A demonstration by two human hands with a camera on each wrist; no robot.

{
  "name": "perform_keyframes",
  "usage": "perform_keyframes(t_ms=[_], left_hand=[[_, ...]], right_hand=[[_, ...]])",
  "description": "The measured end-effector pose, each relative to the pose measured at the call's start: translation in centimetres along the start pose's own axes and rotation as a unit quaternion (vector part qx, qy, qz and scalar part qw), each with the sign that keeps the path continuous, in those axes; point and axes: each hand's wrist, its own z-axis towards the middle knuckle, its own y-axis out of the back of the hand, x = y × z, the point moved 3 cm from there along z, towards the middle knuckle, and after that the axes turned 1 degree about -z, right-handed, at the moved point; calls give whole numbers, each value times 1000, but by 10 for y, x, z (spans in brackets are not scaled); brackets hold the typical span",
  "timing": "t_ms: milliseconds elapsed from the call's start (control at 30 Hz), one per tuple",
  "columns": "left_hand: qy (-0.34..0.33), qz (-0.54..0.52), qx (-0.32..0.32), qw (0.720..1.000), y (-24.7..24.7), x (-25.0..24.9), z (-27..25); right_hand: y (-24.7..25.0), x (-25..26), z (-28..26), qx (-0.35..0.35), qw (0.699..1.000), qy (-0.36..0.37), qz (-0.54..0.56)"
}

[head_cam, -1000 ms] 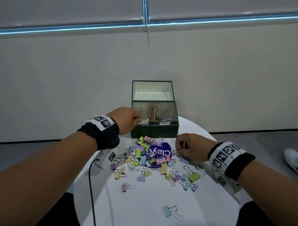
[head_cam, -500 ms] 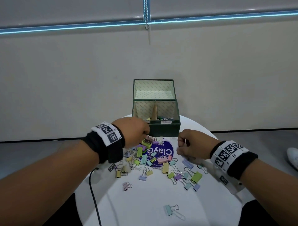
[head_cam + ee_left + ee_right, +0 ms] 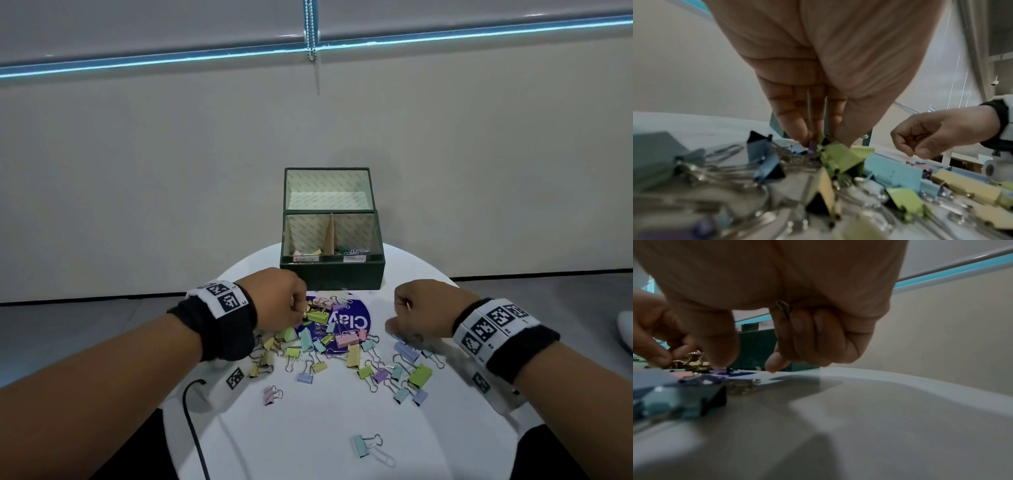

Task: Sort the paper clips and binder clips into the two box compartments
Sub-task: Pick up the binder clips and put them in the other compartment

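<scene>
A: How far along is the sorting?

B: Early, I'd judge. The green box (image 3: 331,270) at the far side of the white bench (image 3: 308,431) has only a few binder clips (image 3: 306,253) in its left compartment and a small tangle of paper clips (image 3: 349,250) in the right one. Most of the pile (image 3: 342,346) lies on the bench in front of the box, nearly all of it pastel binder clips, with a pink one (image 3: 271,395) and a pale teal one (image 3: 360,444) lying apart, nearer the person.

A: And the hands?

B: The left hand (image 3: 279,299) is down at the far left edge of the pile. In the left wrist view its fingertips (image 3: 799,129) are pressed together around a green binder clip (image 3: 835,154), pinching at its top.

A: The right?

B: The right hand (image 3: 423,310) hovers just right of the pile, fingers curled. In the right wrist view a thin wire loop, likely a paper clip (image 3: 783,306), is tucked against the curled fingers, while thumb and forefinger point down toward the bench.

A: So what's left?

B: Nearly everything: dozens of binder clips, plus whatever paper clips are mixed in.
</scene>
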Motion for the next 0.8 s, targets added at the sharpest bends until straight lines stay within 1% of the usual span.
perform_keyframes(t_ms=[67,200,267,367,500,633,700,800], left_hand=[[7,-14,6,1000,1,3,0],[7,-34,43,998,1,6,-2],[-2,-7,57,998,0,3,-3],[-7,38,63,997,-3,-4,-3],[4,32,55,998,-6,-8,-1],[0,29,51,998,2,-8,-2],[-7,15,34,999,13,-5,-4],[-19,-47,9,999,37,0,-3]], right_hand=[[-2,-1,-2,22,1000,-6,-8],[-2,1,-2,8,1000,2,0],[-1,2,-2,-3,1000,11,7],[-2,3,-2,4,1000,13,8],[-4,5,-2,5,1000,27,-14],[1,9,-4,-50,996,67,-21],[3,9,-5,-85,993,82,-21],[8,9,-9,-121,988,93,18]])
